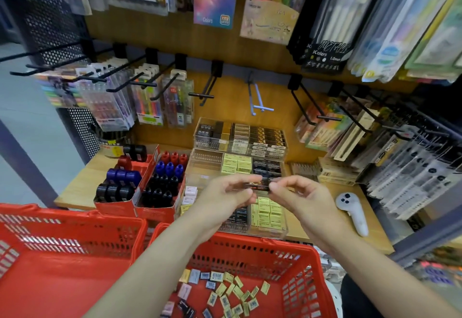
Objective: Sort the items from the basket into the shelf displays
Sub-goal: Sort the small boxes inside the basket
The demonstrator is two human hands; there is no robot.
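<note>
Both hands pinch dark box (pixel 258 184) | left (pixel 225 194) | right (pixel 297 195) | above basket (pixel 307 267)

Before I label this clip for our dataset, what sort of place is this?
Most likely a stationery shop aisle. Packaged pen sets hang on display hooks, clear acrylic trays hold small boxed refills, and a red shopping basket holds loose small boxes. Both hands hold one dark small box.
</note>
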